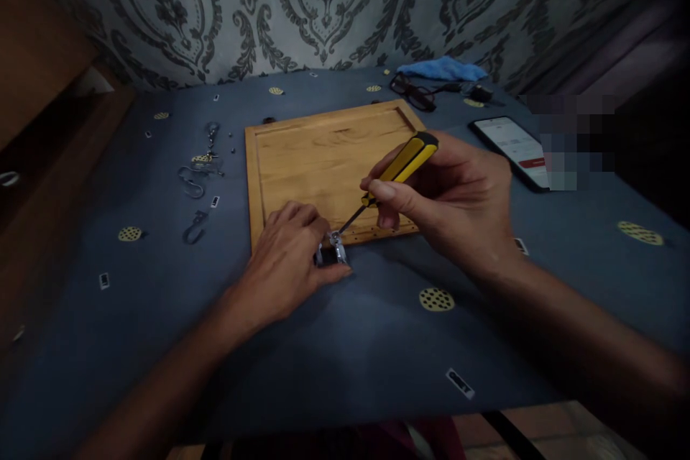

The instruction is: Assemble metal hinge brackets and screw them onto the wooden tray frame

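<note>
A framed wooden board (318, 165) lies flat on the table. At its near edge sits a small shiny metal fitting (337, 248), which may be a latch or clasp. My left hand (288, 251) grips that fitting against the edge, thumb in front and fingers over the board. In my right hand (458, 194) is a screwdriver (404, 162) with a yellow and black handle, held at a slant. Its tip meets the top of the fitting. Whether a screw is under the tip is too small to tell. Small holes run along the board's near edge, right of the fitting.
Metal hooks (194, 180) and tiny screws lie on the blue tablecloth (345, 366) to the left. A phone (512, 151) rests at the right. Glasses (412, 91) and a blue cloth (443, 69) lie behind the board. Wooden furniture (48, 65) stands at far left.
</note>
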`<state>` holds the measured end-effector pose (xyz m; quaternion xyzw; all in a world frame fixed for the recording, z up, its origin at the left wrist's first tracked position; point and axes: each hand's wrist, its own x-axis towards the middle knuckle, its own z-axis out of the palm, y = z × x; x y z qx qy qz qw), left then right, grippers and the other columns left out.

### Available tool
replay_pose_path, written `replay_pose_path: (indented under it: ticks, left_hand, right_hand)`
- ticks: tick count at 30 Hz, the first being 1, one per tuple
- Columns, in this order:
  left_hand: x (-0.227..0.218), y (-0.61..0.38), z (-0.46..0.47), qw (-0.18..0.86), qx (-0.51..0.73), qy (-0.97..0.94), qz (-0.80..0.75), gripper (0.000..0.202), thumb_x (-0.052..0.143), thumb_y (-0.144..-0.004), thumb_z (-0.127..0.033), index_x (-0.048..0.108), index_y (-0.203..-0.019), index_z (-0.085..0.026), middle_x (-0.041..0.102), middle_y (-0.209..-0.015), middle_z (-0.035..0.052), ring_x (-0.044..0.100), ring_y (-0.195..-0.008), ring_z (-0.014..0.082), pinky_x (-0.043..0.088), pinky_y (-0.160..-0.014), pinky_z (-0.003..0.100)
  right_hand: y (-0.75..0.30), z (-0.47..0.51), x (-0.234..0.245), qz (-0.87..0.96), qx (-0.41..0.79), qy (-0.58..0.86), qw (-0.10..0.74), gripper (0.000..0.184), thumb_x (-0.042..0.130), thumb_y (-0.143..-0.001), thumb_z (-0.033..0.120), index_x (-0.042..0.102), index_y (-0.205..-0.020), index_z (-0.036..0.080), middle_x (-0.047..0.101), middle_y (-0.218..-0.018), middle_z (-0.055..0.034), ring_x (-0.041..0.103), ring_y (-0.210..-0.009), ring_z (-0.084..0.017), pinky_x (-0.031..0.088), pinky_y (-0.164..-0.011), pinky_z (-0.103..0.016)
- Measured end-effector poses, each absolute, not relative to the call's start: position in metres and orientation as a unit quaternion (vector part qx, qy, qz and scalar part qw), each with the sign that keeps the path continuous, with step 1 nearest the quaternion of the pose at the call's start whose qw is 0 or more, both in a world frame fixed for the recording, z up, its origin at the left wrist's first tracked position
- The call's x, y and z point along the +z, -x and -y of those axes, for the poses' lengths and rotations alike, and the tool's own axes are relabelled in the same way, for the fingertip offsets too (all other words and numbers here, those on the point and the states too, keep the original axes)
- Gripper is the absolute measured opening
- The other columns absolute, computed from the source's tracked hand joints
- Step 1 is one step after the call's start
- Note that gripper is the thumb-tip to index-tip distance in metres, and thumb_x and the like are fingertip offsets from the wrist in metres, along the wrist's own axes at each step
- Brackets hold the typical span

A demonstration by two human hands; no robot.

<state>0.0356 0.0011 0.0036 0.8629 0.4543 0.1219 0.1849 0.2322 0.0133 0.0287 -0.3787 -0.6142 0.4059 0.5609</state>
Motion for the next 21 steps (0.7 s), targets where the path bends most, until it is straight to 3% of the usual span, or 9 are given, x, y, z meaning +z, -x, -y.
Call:
replay_pose_path:
  ticks: [15,21]
  left_hand:
    - [0.002,-0.035,-0.001,0.171,0.121,-0.869,-0.449,0.038,0.089,-0.083,-0.044,0.071,-0.102,-0.017,0.069,-0.107,0.0077,0.060,-0.111,0.0310,0.050,-0.096,0.045]
    - [0.002,-0.034,-0.001,0.166,0.115,-0.872,-0.446,0.036,0.088,-0.085,-0.043,0.071,-0.101,-0.016,0.069,-0.109,0.0084,0.060,-0.112,0.0315,0.050,-0.096,0.046]
  right_hand:
    - [-0.232,-0.013,0.021,0.630,0.407,0.364,0.553,0.028,0.097,-0.073,0.037,0.074,-0.078,0.021,0.066,-0.072,0.0040,0.062,-0.050,-0.007,0.056,-0.046,-0.019]
    - [-0.241,-0.010,0.033,0.676,0.444,0.367,0.459,0.026,0.087,-0.086,0.043,0.079,-0.099,0.022,0.075,-0.087,-0.0009,0.069,-0.060,-0.010,0.062,-0.058,-0.022]
